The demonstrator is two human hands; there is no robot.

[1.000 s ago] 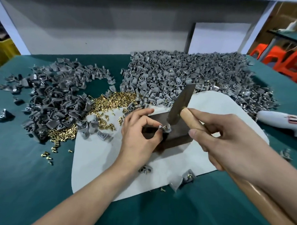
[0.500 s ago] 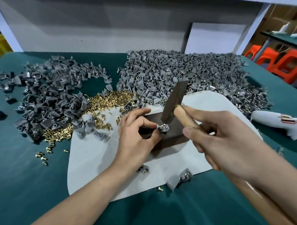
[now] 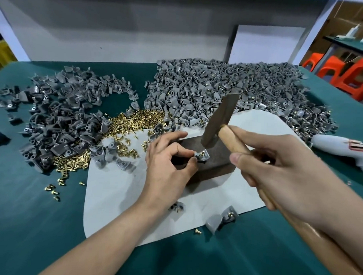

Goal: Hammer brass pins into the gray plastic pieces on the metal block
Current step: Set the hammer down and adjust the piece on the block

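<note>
Left hand [image 3: 167,165], right hand [image 3: 282,171]: fingers curled.

Two bare forearms [image 3: 111,233] with bare hands, left hand [image 3: 167,167] and right hand [image 3: 282,173], fingernails [image 3: 235,159] short and plain.

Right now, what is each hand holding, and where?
The right hand grips the hammer high on its handle; the left hand pinches the gray plastic piece by its left edge.

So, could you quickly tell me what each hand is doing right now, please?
Left hand: pinches gray piece on block.
Right hand: grips hammer.
</note>
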